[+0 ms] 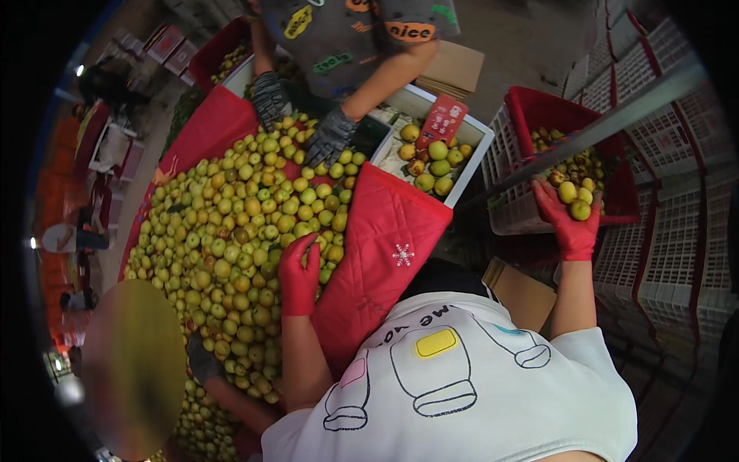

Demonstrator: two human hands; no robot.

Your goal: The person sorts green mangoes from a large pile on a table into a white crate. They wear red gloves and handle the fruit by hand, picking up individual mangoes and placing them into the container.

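My left hand (pixel 300 271), in a red glove, rests at the right edge of a large heap of green-yellow jujubes (pixel 231 260). Its fingers are slightly bent, and whether a fruit is under them is hidden. My right hand (pixel 568 222), in a red glove, is palm up with several jujubes (pixel 579 199) lying on it. It is over the near side of a white plastic crate (pixel 511 202) with a red liner (pixel 626 202), which holds more fruit, some browned. Red quilted cloth (pixel 381 254) edges the heap beside my left arm.
Across the heap, a co-worker's grey-gloved hands (pixel 332 138) touch fruit; another person's gloved hand (pixel 203 358) is at lower left. A white-rimmed box (pixel 473 156) holds jujubes and a red card (pixel 443 121). A metal bar (pixel 600 121) crosses above the lined crate. White crates (pixel 670 277) stand at right.
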